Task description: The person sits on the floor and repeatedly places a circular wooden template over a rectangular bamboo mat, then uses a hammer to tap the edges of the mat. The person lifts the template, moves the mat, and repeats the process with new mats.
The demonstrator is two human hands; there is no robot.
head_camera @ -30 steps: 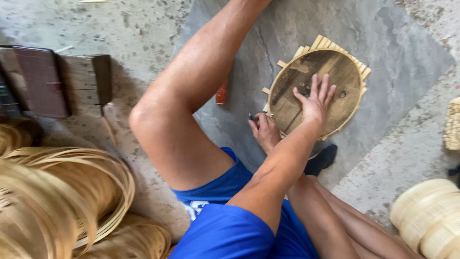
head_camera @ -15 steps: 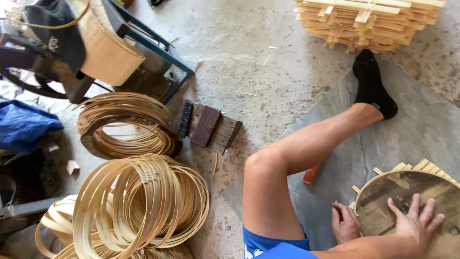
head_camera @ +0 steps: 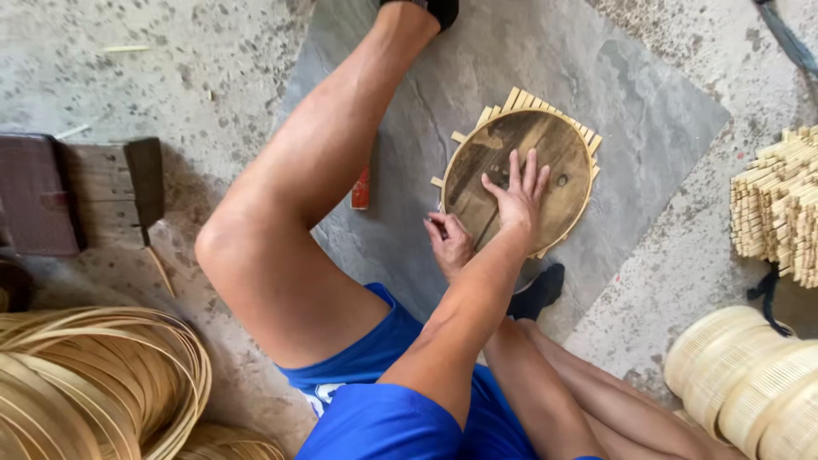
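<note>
A round dark wooden disc (head_camera: 520, 166) lies on a lattice of pale bamboo slats (head_camera: 545, 109), which sticks out around its rim. My right hand (head_camera: 515, 200) rests flat on the disc, palm down and fingers spread. Just below the disc's lower-left edge, my left hand (head_camera: 450, 243) has its fingers curled around something small and dark; only a tip shows by the knuckles. My bent left leg (head_camera: 298, 213) lies to the left of both hands.
Disc and slats sit on a grey slate slab (head_camera: 613, 77) over a concrete floor. A small red object (head_camera: 360, 189) lies by my leg. A cleaver on a wooden block (head_camera: 143, 181) is at left, bamboo strip coils (head_camera: 94, 383) bottom left, stacked slat lattices (head_camera: 780, 204) and round bamboo rims (head_camera: 741, 375) at right.
The view swung left toward the coils half a second ago and is now back over the disc. Both hands have stayed at the disc, the right one flat on it.
</note>
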